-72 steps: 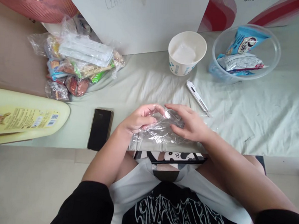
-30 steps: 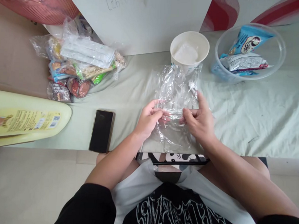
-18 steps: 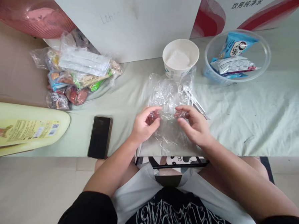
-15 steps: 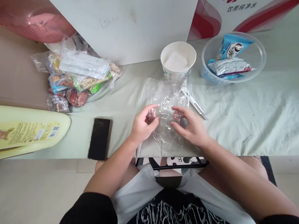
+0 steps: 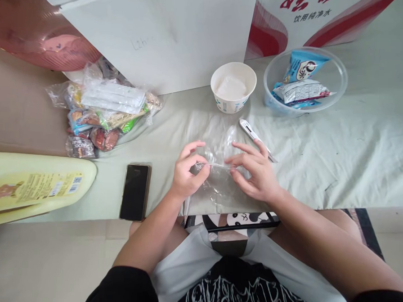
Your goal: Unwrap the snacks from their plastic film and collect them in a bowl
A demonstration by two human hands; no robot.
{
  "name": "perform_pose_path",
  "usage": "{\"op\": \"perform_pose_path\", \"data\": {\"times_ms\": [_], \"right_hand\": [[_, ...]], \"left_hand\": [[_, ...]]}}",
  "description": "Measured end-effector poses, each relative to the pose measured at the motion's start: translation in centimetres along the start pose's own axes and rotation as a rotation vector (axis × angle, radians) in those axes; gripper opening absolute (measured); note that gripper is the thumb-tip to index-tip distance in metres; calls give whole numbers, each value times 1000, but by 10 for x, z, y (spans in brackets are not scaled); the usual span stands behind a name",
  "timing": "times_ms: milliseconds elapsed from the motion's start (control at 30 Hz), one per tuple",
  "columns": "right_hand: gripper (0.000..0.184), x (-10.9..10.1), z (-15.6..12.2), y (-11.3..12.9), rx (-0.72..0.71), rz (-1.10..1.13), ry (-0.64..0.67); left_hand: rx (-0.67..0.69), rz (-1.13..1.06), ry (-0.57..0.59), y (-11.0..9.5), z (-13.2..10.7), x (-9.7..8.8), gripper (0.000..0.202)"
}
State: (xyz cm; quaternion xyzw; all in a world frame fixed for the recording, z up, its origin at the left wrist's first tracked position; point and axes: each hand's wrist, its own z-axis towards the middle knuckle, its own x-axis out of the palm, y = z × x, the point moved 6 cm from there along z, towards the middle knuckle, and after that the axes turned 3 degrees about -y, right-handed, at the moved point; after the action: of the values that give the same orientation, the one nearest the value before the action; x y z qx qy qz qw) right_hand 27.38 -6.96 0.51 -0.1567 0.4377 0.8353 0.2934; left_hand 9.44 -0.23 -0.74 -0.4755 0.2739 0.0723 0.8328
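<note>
A clear plastic bag (image 5: 216,183) hangs and lies between my hands, low over the cloth near the table's front edge. Thumb and forefinger of my left hand (image 5: 190,173) pinch one end of its rim. My right hand (image 5: 254,172) pinches the other end, its remaining fingers spread. Between the two pinches the rim runs as a nearly straight line. Just beyond my right fingers lies a white utility knife (image 5: 253,132), partly behind a fingertip. Farther back stands a white paper cup (image 5: 232,105) with something whitish inside.
A clear round tub (image 5: 339,93) of snack packets stands at the back right. To the left are a phone (image 5: 134,192), a pile of packaged snacks (image 5: 104,123) and a yellow package (image 5: 51,179). White cartons (image 5: 160,36) line the back.
My fingers have gone from holding the crumpled bag loosely to pinching its rim, now drawn into a line. The bag has pulled away from the cup and the knife, and the view has shifted slightly.
</note>
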Motion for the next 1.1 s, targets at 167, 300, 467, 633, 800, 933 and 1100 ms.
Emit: {"op": "perform_pose_path", "data": {"times_ms": [167, 300, 467, 633, 800, 933, 1100], "right_hand": [[13, -6, 1, 10, -39, 203, 16], [19, 1, -1, -2, 241, 406, 163], [29, 17, -5, -24, 625, 608, 255], [35, 19, -4, -30, 686, 664, 219], [44, 28, -11, -27, 825, 826, 268], [41, 30, -14, -31, 859, 720, 287], [26, 23, -12, -38, 819, 536, 245]], "left_hand": [[-10, -292, 65, -12, 3, -4, 23], [-285, -610, 117, -2, -5, 5, 28], [-673, -742, 39, 14, -11, 15, 36], [-868, -797, -27, 20, -8, 21, 43], [-755, -648, 23, 22, -10, 21, 40], [-648, -566, 26, 24, -8, 19, 39], [-658, -689, 38, 29, -8, 24, 49]]}}
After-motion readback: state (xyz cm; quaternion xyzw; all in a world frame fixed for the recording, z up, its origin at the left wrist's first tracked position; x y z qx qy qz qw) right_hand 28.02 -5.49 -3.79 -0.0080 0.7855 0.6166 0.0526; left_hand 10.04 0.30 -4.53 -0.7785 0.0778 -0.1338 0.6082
